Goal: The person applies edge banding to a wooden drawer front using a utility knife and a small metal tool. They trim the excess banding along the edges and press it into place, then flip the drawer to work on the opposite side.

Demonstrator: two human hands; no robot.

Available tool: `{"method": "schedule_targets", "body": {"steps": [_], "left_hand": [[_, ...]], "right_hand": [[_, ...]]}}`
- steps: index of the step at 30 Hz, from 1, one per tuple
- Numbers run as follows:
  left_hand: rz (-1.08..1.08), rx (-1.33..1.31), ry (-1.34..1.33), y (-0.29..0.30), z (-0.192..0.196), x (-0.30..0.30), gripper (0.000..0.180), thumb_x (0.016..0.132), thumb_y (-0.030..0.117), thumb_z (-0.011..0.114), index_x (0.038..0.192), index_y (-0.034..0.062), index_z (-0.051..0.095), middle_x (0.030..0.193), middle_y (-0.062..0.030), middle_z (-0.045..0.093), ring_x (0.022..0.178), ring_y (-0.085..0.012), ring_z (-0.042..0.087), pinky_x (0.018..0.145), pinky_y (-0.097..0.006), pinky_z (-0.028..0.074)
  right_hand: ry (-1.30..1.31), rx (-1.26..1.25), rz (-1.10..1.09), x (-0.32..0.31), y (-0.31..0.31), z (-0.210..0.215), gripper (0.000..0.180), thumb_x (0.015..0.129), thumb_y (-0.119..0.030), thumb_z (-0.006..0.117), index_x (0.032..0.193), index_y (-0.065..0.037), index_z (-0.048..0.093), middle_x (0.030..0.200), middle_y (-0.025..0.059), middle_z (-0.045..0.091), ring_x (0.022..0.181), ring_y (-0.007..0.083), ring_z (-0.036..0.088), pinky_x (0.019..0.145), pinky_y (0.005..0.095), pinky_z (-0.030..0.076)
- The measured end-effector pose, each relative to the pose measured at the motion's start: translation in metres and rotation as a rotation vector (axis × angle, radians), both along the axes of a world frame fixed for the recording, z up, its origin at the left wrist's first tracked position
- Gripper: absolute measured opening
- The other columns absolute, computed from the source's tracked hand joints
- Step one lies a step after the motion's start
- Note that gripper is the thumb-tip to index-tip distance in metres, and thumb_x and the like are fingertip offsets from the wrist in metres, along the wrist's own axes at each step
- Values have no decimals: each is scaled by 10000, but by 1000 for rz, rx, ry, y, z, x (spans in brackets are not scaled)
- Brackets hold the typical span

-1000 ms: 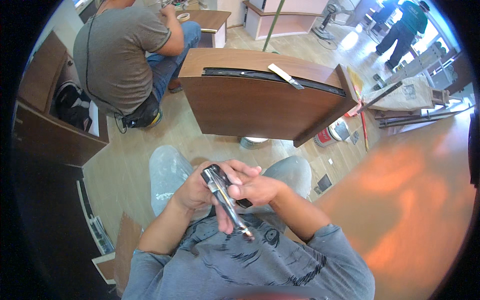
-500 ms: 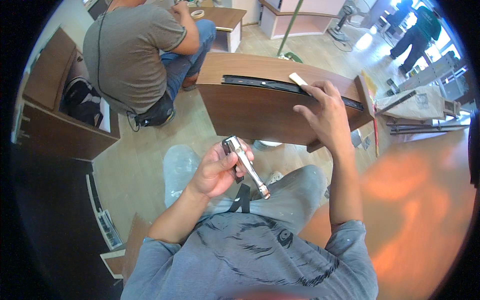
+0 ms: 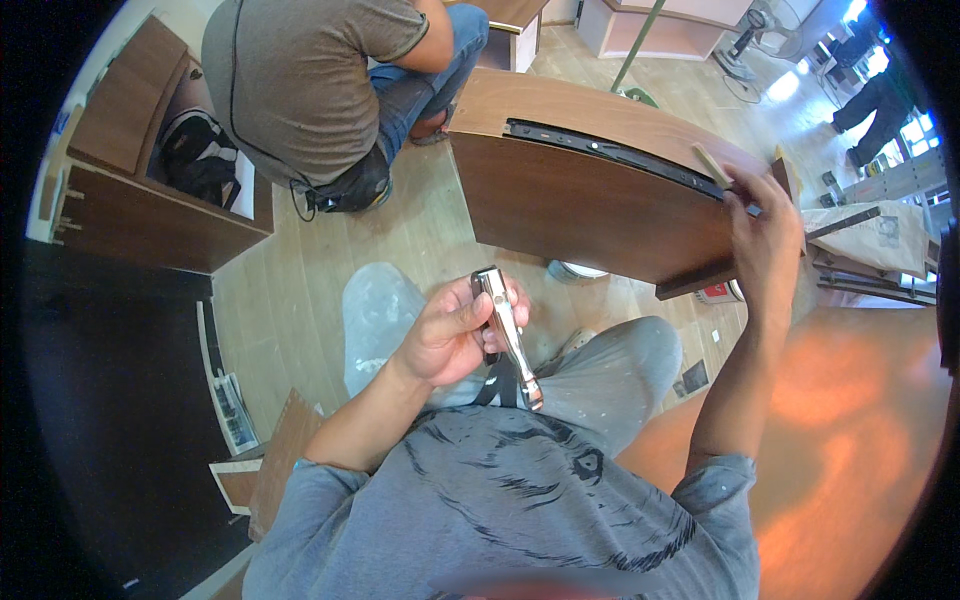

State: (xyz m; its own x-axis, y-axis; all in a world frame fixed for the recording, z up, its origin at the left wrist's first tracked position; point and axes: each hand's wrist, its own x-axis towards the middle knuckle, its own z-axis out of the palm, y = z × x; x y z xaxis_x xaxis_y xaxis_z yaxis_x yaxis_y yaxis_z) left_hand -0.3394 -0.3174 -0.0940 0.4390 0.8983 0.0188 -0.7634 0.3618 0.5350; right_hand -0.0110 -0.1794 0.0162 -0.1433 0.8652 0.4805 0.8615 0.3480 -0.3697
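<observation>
Left hand [image 3: 450, 335] fingers clamped on silver metal slide piece [image 3: 508, 335], held above the lap. Right hand [image 3: 762, 240] fingers pinch black rail [image 3: 610, 155] on brown wooden panel [image 3: 590, 205]. Risk: one-handed grip slips, piece drops.

Second person [image 3: 310, 90] in grey shirt and blue jeans, crouching on wood floor [image 3: 290, 290] upper left. Black bag [image 3: 200, 160] inside open brown cabinet [image 3: 140, 215] beside them. Standing fan [image 3: 745, 45] near top right. Figure in dark clothes [image 3: 880, 100] at far right edge. Flat panel pieces [image 3: 260, 470] lower left.
</observation>
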Motion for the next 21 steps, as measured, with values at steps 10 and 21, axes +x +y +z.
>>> {"method": "schedule_targets", "body": {"steps": [10,21], "left_hand": [[-63,-93,59,-3,-2,26,392,1047,364,709,1219,43,562,1045,-68,618,762,-84,530,655,-226,441],[-54,-180,140,-9,-1,36,356,1113,342,613,1262,19,621,988,-30,647,768,-65,525,671,-221,420]], "right_hand": [[1234,-578,433,-87,-118,-43,167,938,-13,806,1077,35,728,967,64,773,863,132,736,785,272,589],[808,-401,499,-88,-115,-62,166,940,17,799,1082,68,728,971,96,765,863,141,744,784,274,597]]}}
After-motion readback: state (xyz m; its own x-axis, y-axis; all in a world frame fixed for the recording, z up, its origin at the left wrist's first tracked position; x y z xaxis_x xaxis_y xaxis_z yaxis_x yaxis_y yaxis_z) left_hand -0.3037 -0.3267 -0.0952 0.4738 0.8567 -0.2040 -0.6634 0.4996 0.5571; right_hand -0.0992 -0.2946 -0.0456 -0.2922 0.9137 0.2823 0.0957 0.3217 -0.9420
